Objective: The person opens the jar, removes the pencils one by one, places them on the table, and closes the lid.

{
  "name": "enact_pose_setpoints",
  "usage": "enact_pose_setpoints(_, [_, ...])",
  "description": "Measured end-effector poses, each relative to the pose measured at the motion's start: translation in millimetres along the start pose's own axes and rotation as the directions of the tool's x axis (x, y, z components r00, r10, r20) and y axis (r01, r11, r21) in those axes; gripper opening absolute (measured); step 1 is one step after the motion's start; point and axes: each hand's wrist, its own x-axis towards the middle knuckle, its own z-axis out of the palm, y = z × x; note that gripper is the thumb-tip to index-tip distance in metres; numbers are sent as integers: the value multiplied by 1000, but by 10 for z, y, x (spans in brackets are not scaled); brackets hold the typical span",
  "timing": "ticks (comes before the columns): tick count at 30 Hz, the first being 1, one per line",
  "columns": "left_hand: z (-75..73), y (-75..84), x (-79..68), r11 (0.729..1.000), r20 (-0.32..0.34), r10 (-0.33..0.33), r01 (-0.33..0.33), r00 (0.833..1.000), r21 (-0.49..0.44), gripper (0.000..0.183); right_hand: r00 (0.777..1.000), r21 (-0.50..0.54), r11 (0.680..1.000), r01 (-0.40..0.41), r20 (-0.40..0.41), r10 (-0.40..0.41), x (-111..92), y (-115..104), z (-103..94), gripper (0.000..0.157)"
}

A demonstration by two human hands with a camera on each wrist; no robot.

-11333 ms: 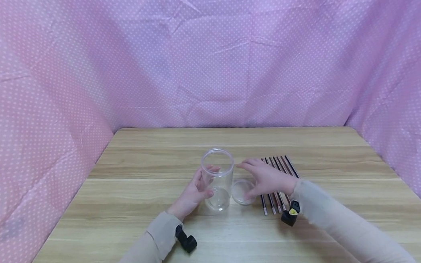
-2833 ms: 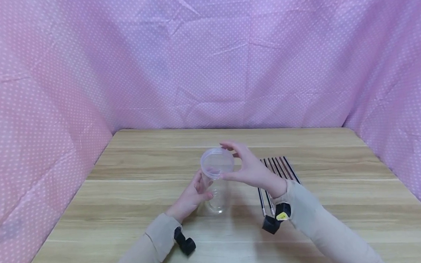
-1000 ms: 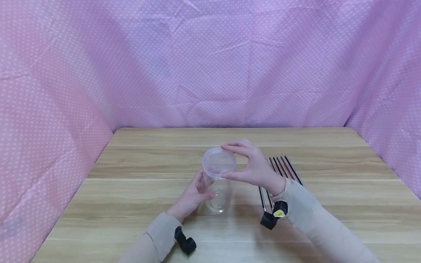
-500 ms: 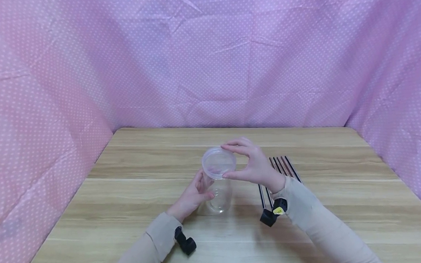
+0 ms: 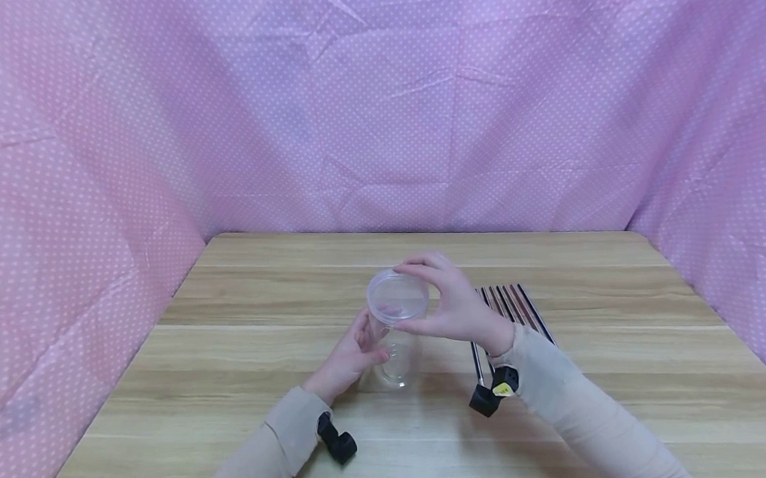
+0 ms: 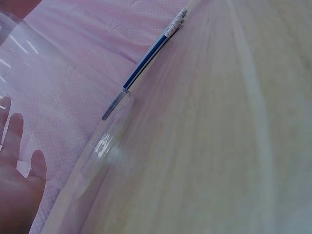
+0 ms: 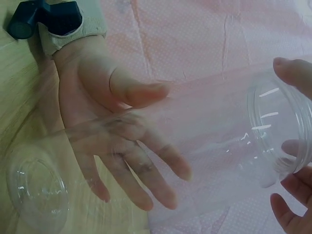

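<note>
A tall clear plastic jar (image 5: 396,362) stands upright on the table. My left hand (image 5: 349,352) holds its side; in the right wrist view the thumb and fingers of the left hand (image 7: 117,122) spread round the see-through wall. A round clear lid (image 5: 397,295) covers the jar's mouth. My right hand (image 5: 456,309) grips the lid's rim, thumb on the near side and fingers on the far side. The right wrist view shows the right hand's fingertips (image 7: 292,73) around the threaded top. I see nothing inside the jar (image 7: 204,131).
Several dark pencils (image 5: 517,305) lie side by side right of the jar, partly hidden under my right forearm. In the left wrist view some pencils (image 6: 151,56) show beyond the jar's base. Pink dotted cloth (image 5: 389,121) hangs behind the wooden table (image 5: 280,274).
Earlier the lid lay on the table beside the open jar; now it is on the jar's mouth. In the last half second my right hand has shifted slightly left around the rim. Left hand unchanged.
</note>
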Motion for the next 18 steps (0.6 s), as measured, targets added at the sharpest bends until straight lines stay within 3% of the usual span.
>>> enact_pose_setpoints(5, [-10,-9,6,1000,3,-3,3,1000,-14,87,999,47,999,-5,41,3,-3,22,-19,67])
enact_pose_setpoints(11, [-18,-7,15,1000,13,8,-8,1000,-11,87,993,87,991,-102,74,96,4,14,-42,66])
enact_pose_setpoints(18, [-32,7,26,1000,13,-20,20,1000,11,87,992,51,991,-127,-21,128,-2,-26,12,64])
